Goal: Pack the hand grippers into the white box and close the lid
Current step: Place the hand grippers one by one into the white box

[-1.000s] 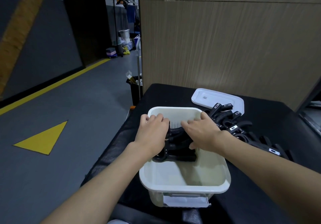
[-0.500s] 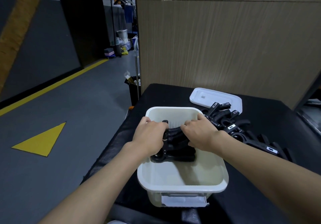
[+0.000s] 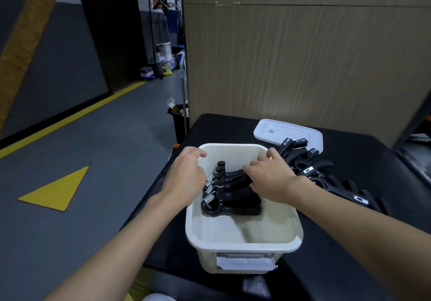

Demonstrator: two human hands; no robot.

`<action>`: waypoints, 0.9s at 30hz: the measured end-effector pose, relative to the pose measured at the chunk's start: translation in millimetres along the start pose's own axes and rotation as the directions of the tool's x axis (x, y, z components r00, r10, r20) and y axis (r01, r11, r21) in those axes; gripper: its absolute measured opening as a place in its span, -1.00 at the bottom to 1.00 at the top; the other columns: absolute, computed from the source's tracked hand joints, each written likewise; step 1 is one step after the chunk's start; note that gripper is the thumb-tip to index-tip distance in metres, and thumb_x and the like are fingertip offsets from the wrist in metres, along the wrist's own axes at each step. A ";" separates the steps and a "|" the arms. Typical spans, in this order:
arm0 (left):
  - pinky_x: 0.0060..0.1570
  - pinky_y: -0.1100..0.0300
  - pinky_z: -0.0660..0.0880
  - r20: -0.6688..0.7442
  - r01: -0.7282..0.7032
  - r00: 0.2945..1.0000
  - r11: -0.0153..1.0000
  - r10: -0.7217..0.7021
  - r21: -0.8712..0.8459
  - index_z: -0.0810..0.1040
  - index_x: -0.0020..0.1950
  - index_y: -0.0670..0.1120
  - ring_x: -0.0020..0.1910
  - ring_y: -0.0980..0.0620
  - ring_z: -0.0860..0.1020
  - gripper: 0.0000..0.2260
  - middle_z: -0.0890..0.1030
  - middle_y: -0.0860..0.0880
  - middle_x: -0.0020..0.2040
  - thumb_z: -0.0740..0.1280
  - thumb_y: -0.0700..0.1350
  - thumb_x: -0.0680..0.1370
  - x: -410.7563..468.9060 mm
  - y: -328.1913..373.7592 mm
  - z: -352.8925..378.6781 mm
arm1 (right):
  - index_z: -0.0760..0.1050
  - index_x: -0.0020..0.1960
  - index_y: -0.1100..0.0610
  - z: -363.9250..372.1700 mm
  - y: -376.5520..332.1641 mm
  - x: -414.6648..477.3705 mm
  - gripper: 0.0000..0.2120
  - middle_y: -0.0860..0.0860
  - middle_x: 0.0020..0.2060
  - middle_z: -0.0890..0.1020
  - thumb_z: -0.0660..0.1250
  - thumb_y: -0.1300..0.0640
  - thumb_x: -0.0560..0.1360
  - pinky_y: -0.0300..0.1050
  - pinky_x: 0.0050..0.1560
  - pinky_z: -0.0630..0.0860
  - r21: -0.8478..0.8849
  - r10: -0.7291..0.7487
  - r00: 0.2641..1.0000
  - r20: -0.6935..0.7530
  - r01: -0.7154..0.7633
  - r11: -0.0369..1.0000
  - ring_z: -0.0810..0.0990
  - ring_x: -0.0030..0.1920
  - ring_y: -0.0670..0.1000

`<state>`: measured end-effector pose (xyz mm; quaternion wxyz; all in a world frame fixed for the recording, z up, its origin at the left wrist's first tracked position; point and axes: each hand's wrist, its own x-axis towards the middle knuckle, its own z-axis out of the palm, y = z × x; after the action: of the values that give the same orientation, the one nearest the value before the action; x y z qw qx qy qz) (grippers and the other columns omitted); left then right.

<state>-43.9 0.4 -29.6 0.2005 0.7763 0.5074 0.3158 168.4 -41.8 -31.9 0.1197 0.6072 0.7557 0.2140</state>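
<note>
Where the grey floor [image 3: 98,160] shows at the left, a yellow triangle [image 3: 56,191] is painted on it, just off the edge of the black surface [image 3: 221,128]. The left hand [image 3: 186,179] hovers at the left wall of the white box [image 3: 242,247], over its rim. Its grip is apart: the fingers are loosely bent and hold nothing, and the fingertips point towards the far left corner of the box.

Just right of that hand, the packed hand grippers [image 3: 231,195] lie inside the box, stacked in a row against its far half. Their coil springs [image 3: 210,191] and knobs face the left hand, clear of it. The near half of the box floor is bare.

The right hand [image 3: 270,179] lies on top of the black handles of that stack. Its grip is also apart, the fingers spread flat over the handles and touching them without wrapping round. The thumb reaches towards the far right rim of the box.

Further right, the loose hand grippers [image 3: 300,158] lie in a pile on the surface, just beside the box and partly behind the right forearm. The lid [image 3: 279,132] lies flat beyond them, off the box, with the far end of the pile overlapping its edge. A wooden panel [image 3: 303,55] stands behind.
</note>
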 end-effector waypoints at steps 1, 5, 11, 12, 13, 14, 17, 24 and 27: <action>0.16 0.14 0.46 0.020 0.008 1.000 1.000 -0.008 0.009 0.49 0.36 -0.10 0.20 0.03 0.50 -0.58 0.47 0.00 0.36 0.13 -0.35 0.55 -3.9 -0.9 -2.4 | 0.43 0.01 0.06 -1.4 0.6 -1.4 -0.88 -0.02 -0.09 0.58 0.17 0.06 0.53 0.03 0.13 0.25 0.042 0.028 0.999 -0.036 -0.026 0.999 0.49 0.03 0.10; 0.25 0.07 0.44 0.119 0.018 0.993 0.999 -0.022 0.043 0.32 0.50 -0.13 0.34 -0.05 0.46 -0.52 0.36 -0.02 0.49 0.14 -0.28 0.56 -18.7 3.9 -3.2 | 0.52 0.12 0.02 -3.1 14.0 -9.3 -0.78 -0.05 0.01 0.58 0.16 0.03 0.57 0.05 0.17 0.32 0.502 0.353 0.929 -0.107 -0.256 0.826 0.50 0.10 0.06; 0.21 0.30 0.24 0.144 0.019 0.989 0.997 -0.029 0.073 0.15 0.57 -0.14 0.49 0.02 0.26 -0.45 0.18 0.02 0.58 0.17 -0.27 0.57 -25.8 10.0 2.9 | 0.43 -0.10 0.10 34.0 42.7 -45.8 -0.82 0.10 -0.11 0.63 0.13 0.04 0.57 0.09 0.02 0.50 0.711 0.643 0.735 0.218 -0.571 0.411 0.56 -0.04 0.20; 0.19 0.30 0.22 0.137 0.035 0.990 0.997 -0.044 0.069 0.14 0.57 -0.14 0.50 0.01 0.25 -0.44 0.16 0.03 0.59 0.16 -0.28 0.57 -26.0 10.3 4.0 | 0.44 -0.05 0.09 44.7 44.1 -52.9 -0.82 0.11 -0.01 0.62 0.15 0.01 0.56 0.09 0.08 0.48 0.620 0.613 0.733 0.296 -0.636 0.461 0.55 0.03 0.20; 0.18 0.30 0.21 0.130 0.053 0.990 0.997 -0.060 0.063 0.13 0.57 -0.14 0.50 0.00 0.25 -0.43 0.15 0.03 0.59 0.16 -0.29 0.56 -26.2 10.2 5.0 | 0.46 0.04 0.07 54.6 44.3 -59.6 -0.80 0.10 0.09 0.59 0.18 -0.03 0.55 0.10 0.16 0.44 0.524 0.576 0.729 0.369 -0.675 0.519 0.52 0.14 0.20; 0.18 0.29 0.21 0.123 0.068 0.990 0.996 -0.075 0.061 0.13 0.57 -0.13 0.50 0.00 0.25 -0.43 0.15 0.03 0.59 0.16 -0.29 0.56 -26.1 10.3 5.7 | 0.45 0.14 0.04 63.4 43.6 -65.1 -0.73 0.09 0.19 0.53 0.21 -0.08 0.54 0.13 0.22 0.38 0.447 0.528 0.730 0.434 -0.683 0.577 0.46 0.24 0.19; 0.17 0.27 0.24 0.119 0.085 0.989 0.994 -0.091 0.062 0.13 0.57 -0.13 0.49 -0.01 0.26 -0.43 0.16 0.03 0.59 0.16 -0.30 0.56 -26.4 11.5 7.9 | 0.33 0.31 0.02 82.0 35.5 -74.1 -0.54 0.08 0.29 0.39 0.28 -0.17 0.51 0.18 0.25 0.34 0.353 0.458 0.750 0.477 -0.640 0.682 0.31 0.35 0.22; 0.28 0.26 0.25 0.124 0.059 0.990 0.994 -0.070 0.095 0.13 0.57 -0.18 0.53 0.01 0.20 -0.45 0.13 0.01 0.60 0.13 -0.32 0.57 -28.3 11.6 10.7 | 0.31 0.27 0.03 94.7 31.7 -72.7 -0.67 0.09 0.21 0.37 0.24 0.10 0.53 0.14 0.21 0.35 0.304 0.578 0.719 0.386 -0.690 0.657 0.37 0.28 0.14; 0.37 0.25 0.19 0.129 0.052 0.989 0.993 -0.066 0.103 0.12 0.58 -0.18 0.56 0.03 0.13 -0.44 0.08 0.01 0.61 0.13 -0.32 0.58 -28.2 11.1 11.0 | 0.31 0.27 0.03 97.7 37.9 -77.8 -0.65 0.06 0.20 0.44 0.21 0.20 0.50 0.05 0.20 0.36 0.240 0.552 0.773 0.312 -0.626 0.742 0.41 0.27 0.11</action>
<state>-37.0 -29.8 -38.5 0.2043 0.7892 0.5307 0.2319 262.5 -93.3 -106.2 0.0248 0.8467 0.5298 0.0422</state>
